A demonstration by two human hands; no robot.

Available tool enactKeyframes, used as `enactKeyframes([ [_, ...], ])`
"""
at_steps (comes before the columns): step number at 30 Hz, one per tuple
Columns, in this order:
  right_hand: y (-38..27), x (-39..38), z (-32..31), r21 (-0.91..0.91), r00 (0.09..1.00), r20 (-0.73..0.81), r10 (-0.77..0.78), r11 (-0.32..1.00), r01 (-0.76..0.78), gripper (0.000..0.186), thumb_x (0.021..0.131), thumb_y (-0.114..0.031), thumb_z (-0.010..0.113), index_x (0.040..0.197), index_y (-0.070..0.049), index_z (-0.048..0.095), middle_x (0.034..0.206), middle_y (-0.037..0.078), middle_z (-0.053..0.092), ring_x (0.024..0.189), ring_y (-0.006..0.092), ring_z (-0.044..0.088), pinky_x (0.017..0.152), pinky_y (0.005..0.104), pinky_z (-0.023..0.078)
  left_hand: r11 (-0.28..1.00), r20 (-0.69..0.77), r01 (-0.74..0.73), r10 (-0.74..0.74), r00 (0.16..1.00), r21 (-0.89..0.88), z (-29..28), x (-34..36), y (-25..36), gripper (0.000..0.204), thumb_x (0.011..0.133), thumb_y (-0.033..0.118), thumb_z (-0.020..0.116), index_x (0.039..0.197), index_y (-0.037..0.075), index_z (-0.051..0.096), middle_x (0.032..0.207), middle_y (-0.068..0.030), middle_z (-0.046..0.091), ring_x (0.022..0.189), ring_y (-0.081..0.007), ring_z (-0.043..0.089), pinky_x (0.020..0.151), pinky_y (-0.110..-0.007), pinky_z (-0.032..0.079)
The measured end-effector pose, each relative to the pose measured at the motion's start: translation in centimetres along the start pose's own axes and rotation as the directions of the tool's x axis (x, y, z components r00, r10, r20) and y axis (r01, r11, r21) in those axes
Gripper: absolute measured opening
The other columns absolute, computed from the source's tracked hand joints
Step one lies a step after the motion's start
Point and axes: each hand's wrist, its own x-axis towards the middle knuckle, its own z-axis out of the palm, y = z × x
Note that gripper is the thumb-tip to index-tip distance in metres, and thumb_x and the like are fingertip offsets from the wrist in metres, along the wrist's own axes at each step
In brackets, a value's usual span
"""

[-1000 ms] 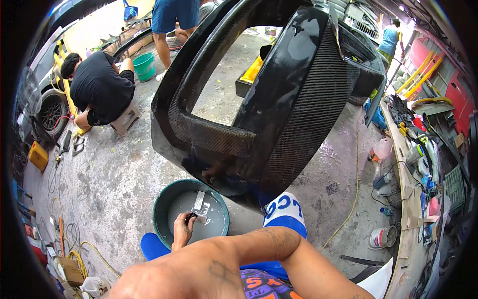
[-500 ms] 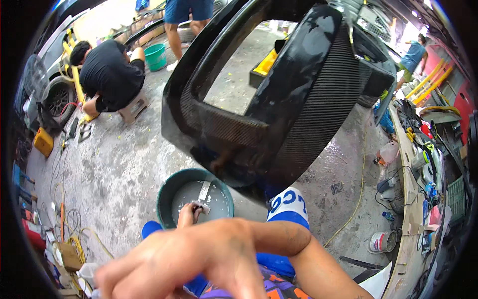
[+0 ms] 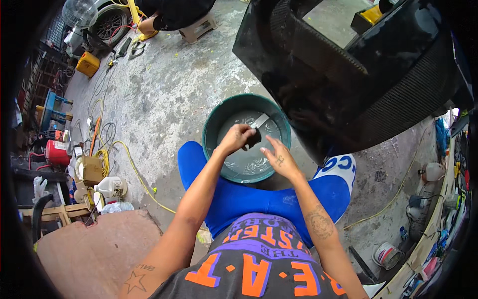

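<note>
Both of my hands are over a round dark green tub (image 3: 213, 164) with cloudy water in it. My left hand (image 3: 236, 139) pinches a small dark sheet (image 3: 254, 139), possibly sandpaper, above the water. Close to it on the right is my right hand (image 3: 280, 158), with fingers apart and nothing in them. A pale flat strip (image 3: 259, 120) shows in the tub behind the sheet. To the upper right stands a large glossy black panel (image 3: 348, 94) with a carbon-like weave and a big opening; neither hand touches it.
The tub is between my blue-clad knees. A yellow cord (image 3: 142, 187) crosses the floor at left, near a cardboard box (image 3: 90, 170) and a white jug (image 3: 111, 187). A person crouches by a stool (image 3: 198, 28) at the top. A white bucket (image 3: 387, 255) stands at right.
My view has tipped downward. My right hand, earlier large and blurred across my front, has moved out over the tub. The left hand stays at the tub with the sheet.
</note>
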Motion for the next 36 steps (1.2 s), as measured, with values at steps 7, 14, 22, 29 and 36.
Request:
enactKeyframes([
  [7,0.9,3.1,1.5,0.6,0.98,0.069,0.185,0.777,-0.189,0.036,0.096,-0.021,0.072,0.117,0.007,0.062,0.103,0.015,0.071,0.092,0.0216,0.072,0.078,0.0329,0.059,0.976,-0.009,0.001,-0.003,1.0,-0.218,-1.4,-4.8,5.3,0.031,0.103,0.029,0.062,0.107,0.0,0.068,0.084,-0.0051,0.067,0.067,-0.0119,0.065,0.059,-0.028,0.057],
  [14,-1.1,2.2,-0.5,0.818,0.944,0.081,0.319,0.52,-0.245,0.019,0.093,-0.019,0.076,0.097,-0.004,0.065,0.087,0.005,0.067,0.077,0.014,0.069,0.067,0.0271,0.06,0.869,-0.131,-0.034,-0.036,0.991,-0.494,-0.1,-5.7,5.0,0.034,0.098,0.027,0.069,0.121,0.002,0.065,0.096,-0.0025,0.066,0.084,-0.0099,0.063,0.066,-0.028,0.054],
  [22,-3.1,2.3,-1.5,0.743,0.959,0.148,0.243,0.612,-0.27,0.039,0.091,-0.024,0.078,0.12,-0.002,0.063,0.108,0.004,0.067,0.095,0.0112,0.065,0.08,0.0265,0.052,0.931,-0.256,-0.232,0.16,0.953,-0.283,0.4,-6.6,6.4,0.033,0.091,0.01,0.072,0.122,0.001,0.066,0.09,-0.0014,0.066,0.068,-0.0068,0.058,0.058,-0.024,0.048],
  [29,-4.6,3.0,-2.0,0.946,0.969,0.086,0.232,0.285,-0.152,0.029,0.091,-0.011,0.074,0.11,-0.007,0.052,0.105,0.007,0.066,0.093,0.0141,0.068,0.079,0.0315,0.06,0.841,-0.206,-0.17,0.071,0.976,-0.513,0.1,-6.6,7.1,0.053,0.102,0.03,0.063,0.145,0.005,0.047,0.123,-0.0067,0.058,0.093,-0.01,0.06,0.069,-0.026,0.053],
  [36,-5.1,2.6,-2.4,0.893,0.98,0.091,0.175,0.422,-0.158,0.034,0.089,-0.008,0.076,0.112,-0.007,0.051,0.105,0.009,0.067,0.093,0.0147,0.068,0.076,0.0293,0.059,0.915,-0.181,-0.285,0.241,0.953,-0.285,0.6,-7.8,8.6,0.048,0.098,0.017,0.065,0.143,0.004,0.053,0.122,-0.0049,0.058,0.099,-0.0115,0.06,0.076,-0.028,0.054],
])
